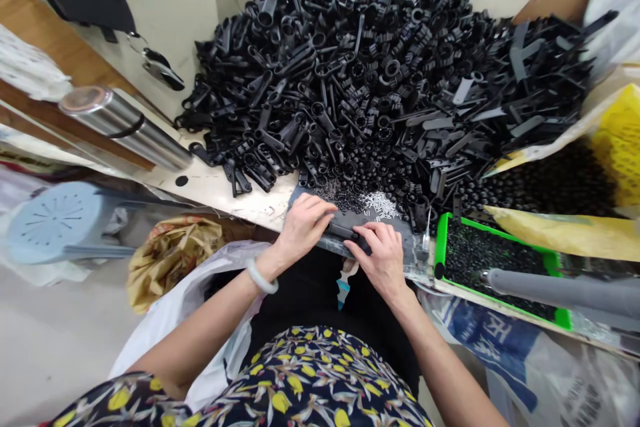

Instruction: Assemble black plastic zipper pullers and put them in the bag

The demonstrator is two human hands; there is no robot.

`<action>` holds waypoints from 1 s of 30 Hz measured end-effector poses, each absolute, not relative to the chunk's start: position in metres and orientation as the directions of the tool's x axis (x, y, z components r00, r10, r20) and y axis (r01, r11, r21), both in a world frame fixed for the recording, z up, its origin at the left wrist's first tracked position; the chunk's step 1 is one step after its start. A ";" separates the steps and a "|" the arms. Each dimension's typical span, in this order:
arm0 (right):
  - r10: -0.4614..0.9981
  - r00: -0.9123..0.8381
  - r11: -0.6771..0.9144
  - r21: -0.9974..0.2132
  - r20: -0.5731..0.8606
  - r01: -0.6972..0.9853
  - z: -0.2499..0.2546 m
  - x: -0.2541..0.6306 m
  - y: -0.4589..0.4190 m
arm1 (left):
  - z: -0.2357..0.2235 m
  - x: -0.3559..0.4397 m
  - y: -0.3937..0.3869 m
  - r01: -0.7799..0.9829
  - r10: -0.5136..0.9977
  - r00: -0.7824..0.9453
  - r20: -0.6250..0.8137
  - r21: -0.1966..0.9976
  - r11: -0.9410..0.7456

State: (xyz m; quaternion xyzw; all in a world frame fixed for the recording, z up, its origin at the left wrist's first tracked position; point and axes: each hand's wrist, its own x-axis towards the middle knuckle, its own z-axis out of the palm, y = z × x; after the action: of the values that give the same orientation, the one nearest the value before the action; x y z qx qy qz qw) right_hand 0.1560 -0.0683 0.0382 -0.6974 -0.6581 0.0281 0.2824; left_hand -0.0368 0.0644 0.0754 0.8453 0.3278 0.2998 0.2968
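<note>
Between my two hands, close to the table's front edge, lies a long black plastic part. My left hand has its fingers closed at the part's left end. At the other end, my right hand pinches it between thumb and fingers. Both hands rest over a dark grey mat. Just beyond them are a small heap of silvery pins and a scatter of tiny black pieces. My fingers cover the part's ends.
A big pile of black plastic parts fills the table's back. A green tray of small black pieces stands right, under a grey cylindrical tool. Left are a steel flask and a blue stool. A yellow bag lies right.
</note>
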 end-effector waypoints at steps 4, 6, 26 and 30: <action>0.924 0.187 0.045 -0.583 0.333 0.812 0.044 0.160 -0.068 | 0.074 -0.028 0.089 0.456 0.738 0.570 0.362 0.608 -0.650; 0.920 0.213 0.059 -0.652 0.330 0.756 0.047 0.163 -0.062 | 0.073 -0.031 0.093 0.496 0.746 0.563 0.355 0.577 -0.649; 0.875 0.316 -0.012 -0.635 0.367 0.772 0.069 0.180 0.007 | 0.070 -0.014 0.090 0.592 0.689 0.706 0.165 0.395 -0.702; 0.861 0.280 0.014 -0.570 0.425 0.821 0.073 0.181 0.031 | 0.069 -0.019 0.088 0.588 0.727 0.642 0.243 0.453 -0.670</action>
State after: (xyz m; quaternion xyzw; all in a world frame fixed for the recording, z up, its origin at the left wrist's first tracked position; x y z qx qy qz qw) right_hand 0.1807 0.0306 0.0731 -0.7016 -0.5993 0.0257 0.3846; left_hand -0.0191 0.0883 0.0694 0.8902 0.3695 0.2064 0.1685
